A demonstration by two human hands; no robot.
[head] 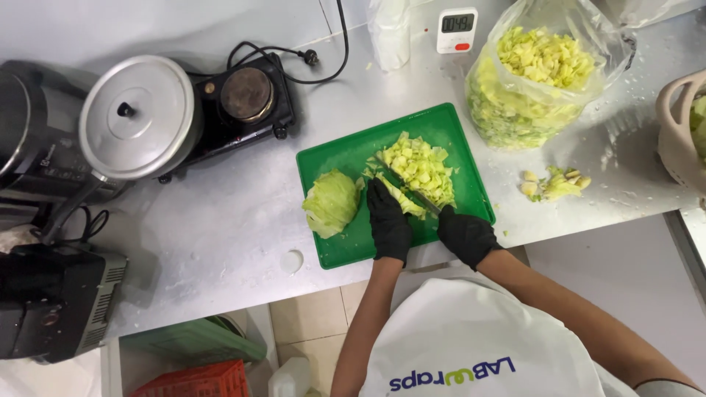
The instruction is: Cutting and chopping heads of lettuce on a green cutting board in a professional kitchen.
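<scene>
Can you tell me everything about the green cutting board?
The green cutting board is a flat rectangle with rounded corners that looks like plastic. It lies slightly turned on the metal counter, close to the front edge. On it sit an uncut cabbage chunk at one end and a pile of chopped cabbage in the middle. The left hand in a black glove presses cabbage on the board, and the gloved right hand holds a knife over it.

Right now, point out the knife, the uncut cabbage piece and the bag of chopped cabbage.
knife (401, 184), head view, on the blade.
cabbage piece (332, 202), head view, its rounded top.
bag (540, 77), head view, its clear side.
</scene>
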